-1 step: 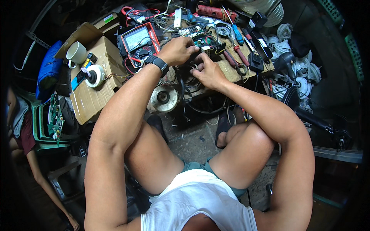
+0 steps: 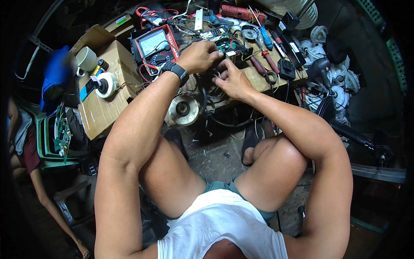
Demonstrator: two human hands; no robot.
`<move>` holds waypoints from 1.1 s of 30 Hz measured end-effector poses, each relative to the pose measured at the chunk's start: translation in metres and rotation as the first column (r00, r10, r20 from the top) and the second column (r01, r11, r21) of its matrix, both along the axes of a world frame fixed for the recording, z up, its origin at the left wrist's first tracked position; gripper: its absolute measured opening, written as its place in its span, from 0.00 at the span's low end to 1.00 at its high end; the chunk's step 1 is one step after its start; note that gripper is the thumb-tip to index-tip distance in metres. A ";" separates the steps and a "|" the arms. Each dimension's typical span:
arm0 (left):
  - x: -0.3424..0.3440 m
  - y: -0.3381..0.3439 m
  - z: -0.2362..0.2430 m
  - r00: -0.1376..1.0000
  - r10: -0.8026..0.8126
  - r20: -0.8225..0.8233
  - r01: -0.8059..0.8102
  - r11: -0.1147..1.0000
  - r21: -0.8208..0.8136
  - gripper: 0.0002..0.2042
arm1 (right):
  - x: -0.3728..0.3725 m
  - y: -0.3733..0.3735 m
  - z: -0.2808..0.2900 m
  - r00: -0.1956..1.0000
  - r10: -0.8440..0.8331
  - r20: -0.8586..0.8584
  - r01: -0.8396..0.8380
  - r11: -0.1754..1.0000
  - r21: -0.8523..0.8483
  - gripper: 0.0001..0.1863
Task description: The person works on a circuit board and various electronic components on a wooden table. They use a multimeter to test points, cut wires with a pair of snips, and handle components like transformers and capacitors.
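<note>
While red-framed multimeter with dark round dial (image 2: 160, 58) lies leftmost, left hand (image 2: 198, 58) sits beside it, fingers bent, hold hidden. Green circuit board with thin wires (image 2: 232, 45) just beyond left fingertips, on wooden bench (image 2: 253, 77); contact unclear. Right hand (image 2: 236, 83) nearer body, fingers loosely curled; cannot tell whether anything held.
</note>
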State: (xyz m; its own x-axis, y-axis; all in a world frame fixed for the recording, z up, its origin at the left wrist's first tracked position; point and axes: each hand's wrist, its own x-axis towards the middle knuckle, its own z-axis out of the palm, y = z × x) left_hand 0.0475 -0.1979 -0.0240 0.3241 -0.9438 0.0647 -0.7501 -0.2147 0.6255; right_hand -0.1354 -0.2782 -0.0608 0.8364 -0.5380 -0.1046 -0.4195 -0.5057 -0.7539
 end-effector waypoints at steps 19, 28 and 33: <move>0.015 0.023 -0.028 0.953 -0.225 0.204 0.204 0.972 0.119 0.21 | 0.001 0.002 -0.019 0.998 0.035 0.045 -0.017 0.938 -0.347 0.13; 0.015 0.034 -0.032 0.924 -0.234 0.304 0.237 0.971 0.027 0.17 | -0.009 -0.003 -0.022 0.981 0.130 0.140 -0.063 0.911 -0.408 0.10; 0.018 0.043 -0.043 0.892 -0.250 0.377 0.282 0.959 -0.032 0.10 | -0.013 -0.005 -0.026 0.966 0.233 0.108 -0.160 0.876 -0.456 0.11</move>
State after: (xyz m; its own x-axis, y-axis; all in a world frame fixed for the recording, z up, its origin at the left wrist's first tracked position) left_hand 0.0653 -0.1549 -0.0668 -0.0001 -0.9772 0.2124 -0.9507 0.0660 0.3029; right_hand -0.1486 -0.2836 -0.0868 0.9156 -0.3202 0.2434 -0.1727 -0.8595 -0.4812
